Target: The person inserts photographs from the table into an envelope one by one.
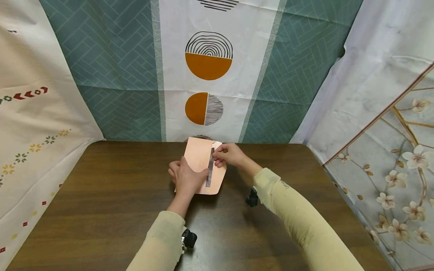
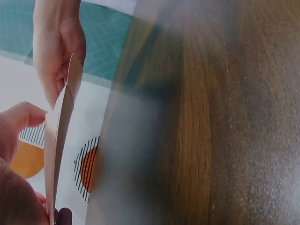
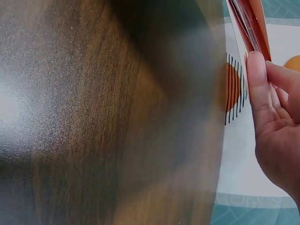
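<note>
A peach-coloured paper envelope [image 1: 196, 152] is held up over the far part of the table, its flap side to the right. A dark grey strip [image 1: 210, 175] runs lengthwise along it, beside the flap. The left hand [image 1: 186, 177] grips the envelope from the left, thumb across its face near the strip and fingers behind. At the upper right edge, the right hand [image 1: 232, 155] pinches the envelope with thumb and fingertips, right beside the strip. From the left wrist the envelope [image 2: 55, 140] appears edge-on. The right wrist view shows parted paper layers [image 3: 251, 26] above the right thumb.
Both hands work above a dark brown wooden table [image 1: 112, 203]. A patterned curtain [image 1: 118, 67] hangs behind its far edge, with printed cloths [image 1: 383, 124] at the sides. Small black cameras [image 1: 252, 197] are strapped at both wrists.
</note>
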Motion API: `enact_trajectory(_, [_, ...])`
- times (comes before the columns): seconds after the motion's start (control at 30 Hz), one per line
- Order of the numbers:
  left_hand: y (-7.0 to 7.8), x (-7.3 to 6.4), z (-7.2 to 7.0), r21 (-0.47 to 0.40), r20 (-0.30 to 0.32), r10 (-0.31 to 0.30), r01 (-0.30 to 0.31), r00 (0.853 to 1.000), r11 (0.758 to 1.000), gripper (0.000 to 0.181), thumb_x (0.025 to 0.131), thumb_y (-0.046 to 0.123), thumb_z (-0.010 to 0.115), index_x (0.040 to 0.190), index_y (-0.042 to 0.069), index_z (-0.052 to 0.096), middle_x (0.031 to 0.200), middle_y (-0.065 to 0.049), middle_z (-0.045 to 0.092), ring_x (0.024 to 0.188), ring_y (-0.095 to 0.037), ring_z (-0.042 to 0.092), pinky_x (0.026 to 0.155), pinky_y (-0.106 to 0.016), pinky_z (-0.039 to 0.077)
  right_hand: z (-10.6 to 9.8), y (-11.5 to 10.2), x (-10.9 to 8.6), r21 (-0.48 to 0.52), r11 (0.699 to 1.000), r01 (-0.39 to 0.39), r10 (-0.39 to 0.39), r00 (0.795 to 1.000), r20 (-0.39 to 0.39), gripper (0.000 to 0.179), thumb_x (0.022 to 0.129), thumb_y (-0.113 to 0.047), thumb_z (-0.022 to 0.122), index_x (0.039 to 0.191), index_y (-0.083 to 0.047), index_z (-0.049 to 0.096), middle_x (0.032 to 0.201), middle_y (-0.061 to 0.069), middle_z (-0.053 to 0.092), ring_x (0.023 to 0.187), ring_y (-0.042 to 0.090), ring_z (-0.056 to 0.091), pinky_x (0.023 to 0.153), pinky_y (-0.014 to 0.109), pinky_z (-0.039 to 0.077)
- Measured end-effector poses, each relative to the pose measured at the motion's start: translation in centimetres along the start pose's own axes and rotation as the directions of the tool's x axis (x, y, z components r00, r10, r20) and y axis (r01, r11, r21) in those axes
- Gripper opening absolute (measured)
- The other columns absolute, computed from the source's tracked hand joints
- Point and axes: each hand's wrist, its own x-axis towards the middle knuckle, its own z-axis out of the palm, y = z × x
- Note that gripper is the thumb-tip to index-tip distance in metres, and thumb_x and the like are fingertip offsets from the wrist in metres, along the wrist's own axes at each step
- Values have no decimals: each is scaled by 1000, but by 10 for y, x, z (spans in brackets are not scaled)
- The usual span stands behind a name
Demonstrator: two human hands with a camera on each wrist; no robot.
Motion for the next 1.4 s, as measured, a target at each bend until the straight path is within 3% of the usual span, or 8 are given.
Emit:
enact_trajectory(0.43, [-2, 0, -1, -4, -1, 4, -4, 1000, 1000, 93, 77, 33, 88, 150, -6, 46, 136, -27, 35, 129, -44, 31, 108, -56, 34, -4, -4, -1, -32, 999, -6, 7, 1000, 16, 11, 101, 1, 70, 108, 10, 68, 79, 11, 74, 64, 14, 72, 67, 33, 64])
enact_trajectory(0.83, [0, 0, -1, -9, 16, -13, 13, 1000, 1000, 93, 77, 35, 87, 150, -5, 46, 136, -27, 34, 129, -44, 30, 109, -56, 34, 0, -1, 1, -186, 978, 89, -83, 996, 39, 9, 99, 3, 71, 104, 9, 67, 75, 7, 70, 60, 12, 67, 59, 30, 62])
enact_trajectory(1.1, [-1, 0, -2, -50, -10, -17, 17, 1000, 999, 93, 76, 32, 87, 150, -6, 47, 137, -28, 35, 131, -45, 31, 108, -58, 36, 6, -2, 4, -75, 996, 38, -38, 999, 5, 9, 100, 2, 71, 104, 9, 68, 74, 8, 71, 60, 12, 69, 61, 31, 63])
enact_trajectory(1.4, [-2, 0, -2, -49, -19, -9, 8, 1000, 999, 88, 76, 32, 87, 146, -6, 49, 135, -28, 36, 130, -45, 31, 108, -58, 37, 8, -4, 6, -122, 991, 55, -57, 998, -15, 10, 100, 3, 71, 106, 9, 67, 78, 8, 69, 62, 12, 67, 62, 31, 63])
